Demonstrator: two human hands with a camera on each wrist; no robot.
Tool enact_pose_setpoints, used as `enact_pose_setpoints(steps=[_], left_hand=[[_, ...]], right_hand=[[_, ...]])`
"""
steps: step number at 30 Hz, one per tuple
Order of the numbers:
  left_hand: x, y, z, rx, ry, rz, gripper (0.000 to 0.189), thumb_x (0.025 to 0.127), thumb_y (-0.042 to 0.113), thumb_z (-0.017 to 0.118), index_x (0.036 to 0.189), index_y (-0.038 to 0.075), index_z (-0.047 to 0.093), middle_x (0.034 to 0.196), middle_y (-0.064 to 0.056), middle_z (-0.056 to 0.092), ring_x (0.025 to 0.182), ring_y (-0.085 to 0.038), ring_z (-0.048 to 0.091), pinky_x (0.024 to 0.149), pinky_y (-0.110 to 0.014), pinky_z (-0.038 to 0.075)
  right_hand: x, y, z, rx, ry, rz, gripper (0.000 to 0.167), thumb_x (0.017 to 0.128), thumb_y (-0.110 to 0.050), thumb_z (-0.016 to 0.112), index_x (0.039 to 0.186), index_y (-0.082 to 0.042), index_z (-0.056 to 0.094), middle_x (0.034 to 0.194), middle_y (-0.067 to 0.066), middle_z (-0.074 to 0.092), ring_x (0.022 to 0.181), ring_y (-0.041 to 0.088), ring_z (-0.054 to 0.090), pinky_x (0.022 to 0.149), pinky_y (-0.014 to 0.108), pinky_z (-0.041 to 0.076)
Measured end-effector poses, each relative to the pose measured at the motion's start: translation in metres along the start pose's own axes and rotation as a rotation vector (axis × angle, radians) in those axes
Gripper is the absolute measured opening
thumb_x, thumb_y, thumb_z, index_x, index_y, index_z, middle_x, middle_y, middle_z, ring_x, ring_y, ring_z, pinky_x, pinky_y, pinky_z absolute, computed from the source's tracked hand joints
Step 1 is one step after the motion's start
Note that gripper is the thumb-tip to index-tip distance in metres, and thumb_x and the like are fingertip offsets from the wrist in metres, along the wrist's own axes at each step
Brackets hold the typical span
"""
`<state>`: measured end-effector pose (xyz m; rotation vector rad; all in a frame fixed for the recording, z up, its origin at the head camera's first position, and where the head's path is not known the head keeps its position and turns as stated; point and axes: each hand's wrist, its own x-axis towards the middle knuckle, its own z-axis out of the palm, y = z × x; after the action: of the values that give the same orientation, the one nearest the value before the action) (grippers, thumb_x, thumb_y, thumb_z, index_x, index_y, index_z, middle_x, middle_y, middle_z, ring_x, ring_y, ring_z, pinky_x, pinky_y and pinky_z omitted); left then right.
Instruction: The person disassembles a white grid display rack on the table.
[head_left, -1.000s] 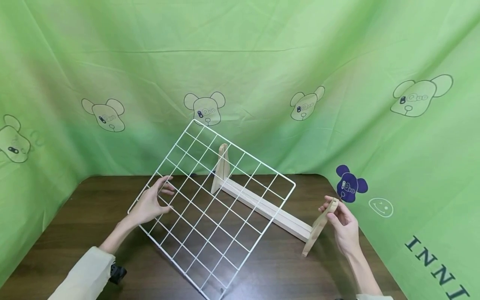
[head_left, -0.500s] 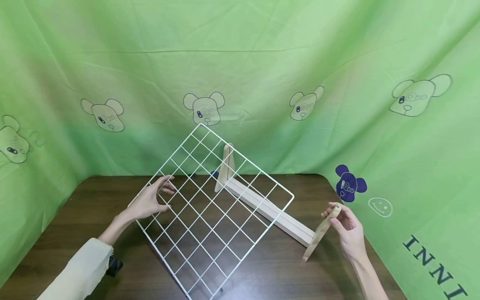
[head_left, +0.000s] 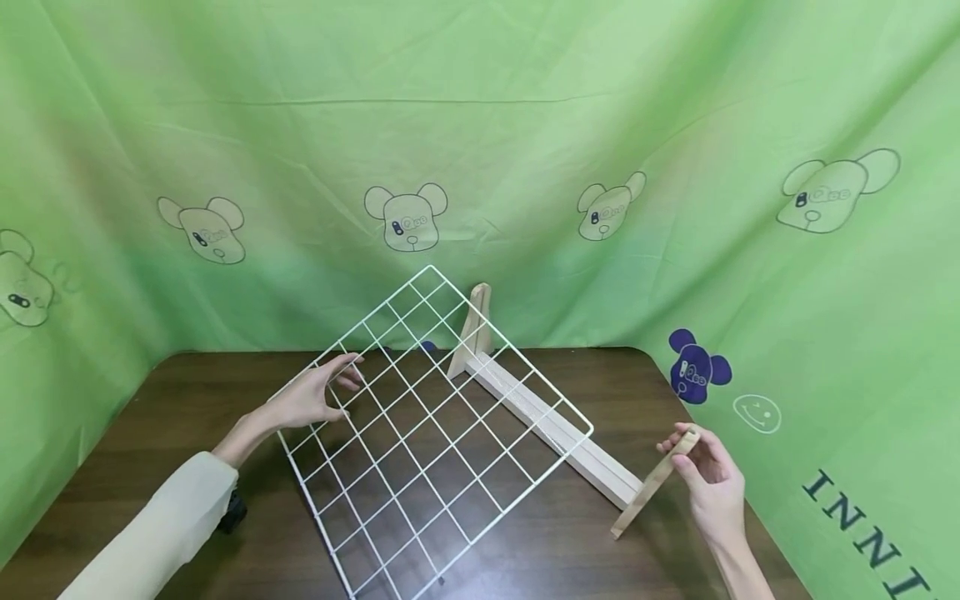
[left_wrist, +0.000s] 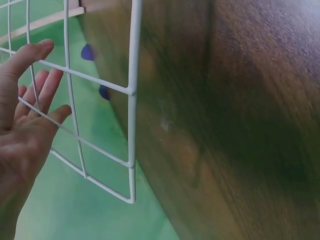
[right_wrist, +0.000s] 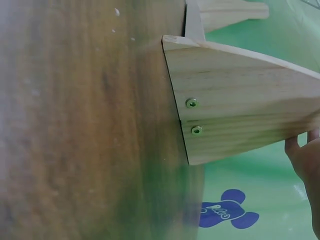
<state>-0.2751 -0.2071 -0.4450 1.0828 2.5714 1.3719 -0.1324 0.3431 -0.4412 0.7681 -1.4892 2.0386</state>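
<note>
A white wire grid panel (head_left: 438, 408) is held tilted above the table in the head view. My left hand (head_left: 303, 396) is at its left side, fingers and thumb curved about its wires; the left wrist view shows the fingertips (left_wrist: 47, 45) among the wires. Behind and right of the panel stands a pale wooden stand (head_left: 555, 427), a long bar between two upright end pieces. My right hand (head_left: 712, 483) pinches the top of its near end piece (head_left: 654, 483) between thumb and fingers. In the right wrist view, two bolts (right_wrist: 194, 117) show on that end piece.
Everything is over a brown wooden table (head_left: 187, 408). A green curtain (head_left: 495, 100) with printed bear heads encloses its back and sides. A small dark object (head_left: 441, 581) lies near the table's front.
The stand has shifted right, its near end also toward me, with my right hand. The grid panel has turned clockwise and its far corner has come down and right; my left hand has moved slightly.
</note>
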Motion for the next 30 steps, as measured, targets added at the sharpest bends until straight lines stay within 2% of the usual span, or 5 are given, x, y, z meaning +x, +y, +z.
enact_pose_setpoints(steps=[7, 14, 20, 25, 30], left_hand=[[0.000, -0.004, 0.004, 0.015, -0.027, 0.010, 0.085, 0.066, -0.018, 0.074, 0.141, -0.010, 0.034, 0.115, -0.023, 0.059, 0.105, -0.037, 0.061, 0.093, -0.053, 0.045], [-0.003, -0.008, 0.007, 0.007, -0.128, -0.039, 0.087, 0.070, -0.015, 0.073, 0.143, -0.014, 0.026, 0.123, -0.027, 0.054, 0.113, -0.043, 0.055, 0.091, -0.054, 0.046], [-0.008, -0.009, 0.006, 0.041, -0.189, -0.050, 0.088, 0.068, -0.013, 0.074, 0.142, -0.017, 0.025, 0.123, -0.029, 0.053, 0.114, -0.045, 0.053, 0.094, -0.056, 0.043], [-0.014, -0.013, 0.004, 0.053, -0.207, -0.050, 0.088, 0.068, -0.013, 0.073, 0.141, -0.018, 0.025, 0.123, -0.027, 0.054, 0.115, -0.046, 0.053, 0.096, -0.058, 0.041], [-0.019, -0.016, 0.002, 0.113, -0.220, -0.046, 0.088, 0.068, -0.011, 0.076, 0.141, -0.017, 0.028, 0.121, -0.025, 0.056, 0.113, -0.043, 0.054, 0.096, -0.056, 0.041]], right_hand=[[-0.005, -0.003, 0.001, -0.039, 0.078, 0.016, 0.036, 0.085, 0.027, 0.047, 0.121, 0.028, 0.041, 0.101, 0.023, 0.062, 0.092, 0.026, 0.066, 0.088, 0.032, 0.051], [-0.008, -0.007, 0.003, -0.040, 0.095, 0.024, 0.037, 0.084, 0.029, 0.046, 0.122, 0.027, 0.042, 0.101, 0.022, 0.062, 0.092, 0.025, 0.066, 0.088, 0.032, 0.051], [-0.007, -0.015, 0.003, -0.159, 0.070, 0.132, 0.041, 0.086, 0.026, 0.047, 0.126, 0.023, 0.042, 0.105, 0.013, 0.065, 0.095, 0.021, 0.066, 0.090, 0.029, 0.049], [0.001, -0.021, -0.010, -0.200, -0.106, 0.168, 0.047, 0.085, 0.026, 0.047, 0.131, 0.021, 0.038, 0.112, 0.011, 0.064, 0.100, 0.020, 0.065, 0.093, 0.027, 0.047], [0.014, -0.022, -0.024, -0.084, -0.351, 0.138, 0.051, 0.081, 0.030, 0.045, 0.131, 0.024, 0.036, 0.116, 0.025, 0.061, 0.107, 0.028, 0.062, 0.095, 0.029, 0.047]])
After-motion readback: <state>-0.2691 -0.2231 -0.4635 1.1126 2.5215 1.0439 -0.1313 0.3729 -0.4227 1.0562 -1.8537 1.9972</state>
